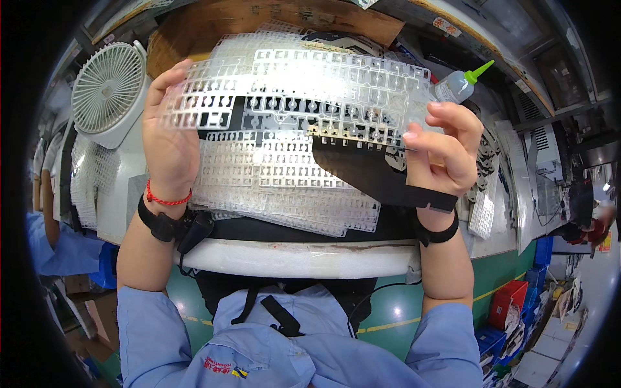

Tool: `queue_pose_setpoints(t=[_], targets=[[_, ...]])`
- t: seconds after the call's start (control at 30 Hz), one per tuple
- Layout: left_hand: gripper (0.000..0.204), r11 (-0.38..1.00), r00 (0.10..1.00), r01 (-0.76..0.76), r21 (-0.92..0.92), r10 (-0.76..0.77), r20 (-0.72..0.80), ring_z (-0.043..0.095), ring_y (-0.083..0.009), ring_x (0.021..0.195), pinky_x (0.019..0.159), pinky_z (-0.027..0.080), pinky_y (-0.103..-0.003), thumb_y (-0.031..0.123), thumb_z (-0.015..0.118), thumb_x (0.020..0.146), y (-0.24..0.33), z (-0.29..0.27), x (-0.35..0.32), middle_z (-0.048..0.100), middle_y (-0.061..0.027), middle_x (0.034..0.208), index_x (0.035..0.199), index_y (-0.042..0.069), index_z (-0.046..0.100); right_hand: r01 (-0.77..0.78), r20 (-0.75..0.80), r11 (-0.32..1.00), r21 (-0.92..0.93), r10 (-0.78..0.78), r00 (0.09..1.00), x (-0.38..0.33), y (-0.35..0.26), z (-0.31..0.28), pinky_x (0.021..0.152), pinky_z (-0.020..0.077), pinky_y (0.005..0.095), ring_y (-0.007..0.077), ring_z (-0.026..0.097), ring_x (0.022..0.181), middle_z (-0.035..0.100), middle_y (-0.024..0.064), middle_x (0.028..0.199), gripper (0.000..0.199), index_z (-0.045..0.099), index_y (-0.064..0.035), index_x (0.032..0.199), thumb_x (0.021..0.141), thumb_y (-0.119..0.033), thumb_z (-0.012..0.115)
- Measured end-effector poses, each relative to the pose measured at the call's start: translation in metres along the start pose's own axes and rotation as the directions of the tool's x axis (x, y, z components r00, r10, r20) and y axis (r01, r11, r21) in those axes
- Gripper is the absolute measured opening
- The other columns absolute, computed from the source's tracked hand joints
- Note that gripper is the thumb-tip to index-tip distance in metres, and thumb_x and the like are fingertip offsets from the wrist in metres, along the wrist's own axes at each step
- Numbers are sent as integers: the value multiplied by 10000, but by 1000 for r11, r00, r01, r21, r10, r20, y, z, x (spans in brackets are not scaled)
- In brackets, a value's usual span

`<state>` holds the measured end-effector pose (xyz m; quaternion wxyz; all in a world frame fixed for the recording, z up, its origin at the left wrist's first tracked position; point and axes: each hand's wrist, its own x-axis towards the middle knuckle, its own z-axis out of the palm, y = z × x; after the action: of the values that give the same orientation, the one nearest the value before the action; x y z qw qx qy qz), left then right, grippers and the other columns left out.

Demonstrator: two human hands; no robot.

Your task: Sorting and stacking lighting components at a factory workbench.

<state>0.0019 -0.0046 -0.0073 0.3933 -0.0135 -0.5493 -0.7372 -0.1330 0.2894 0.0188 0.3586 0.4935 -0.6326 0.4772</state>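
A translucent plastic sheet [336, 90] with rows of key-shaped cutouts, like a keyboard membrane sheet, is raised above the table. My left hand [171, 139] is closed on its left end, fingers behind and thumb in front. At the right end my right hand [446, 145] pinches the sheet between thumb and fingers. A black film strip [375, 171] slants below the sheet towards my right wrist; whether the right hand also holds it, I cannot tell. Beneath lies a pile of similar cutout sheets [284, 210], partly hidden by the raised one.
A white fan [110, 90] stands at the far left, and a bottle with a green nozzle [459, 84] at the far right. More cutout sheets [94, 174] lie left of my left hand. The table's padded white edge [297, 258] runs in front of me.
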Motion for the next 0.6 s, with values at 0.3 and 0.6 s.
queue_pose_setpoints(t=[0.3,0.6], targets=[[174,975,974,220,-15,-221,-47,553,-109,946,868,409,-265,174,491,977,-1,0,2,619,-35,1043,1042,46,589,-425,97,835,350,419,903,-6,-6,3,787,427,241,106,545,799,592,32,818,329,552,9,1169,847,12,618],[171,960,958,281,-7,-281,-55,562,-106,919,854,423,-268,188,510,972,-3,0,2,623,-25,990,1011,47,598,-514,159,768,383,493,855,-3,-4,0,728,392,195,53,504,741,568,7,781,406,475,35,1258,872,-1,598]])
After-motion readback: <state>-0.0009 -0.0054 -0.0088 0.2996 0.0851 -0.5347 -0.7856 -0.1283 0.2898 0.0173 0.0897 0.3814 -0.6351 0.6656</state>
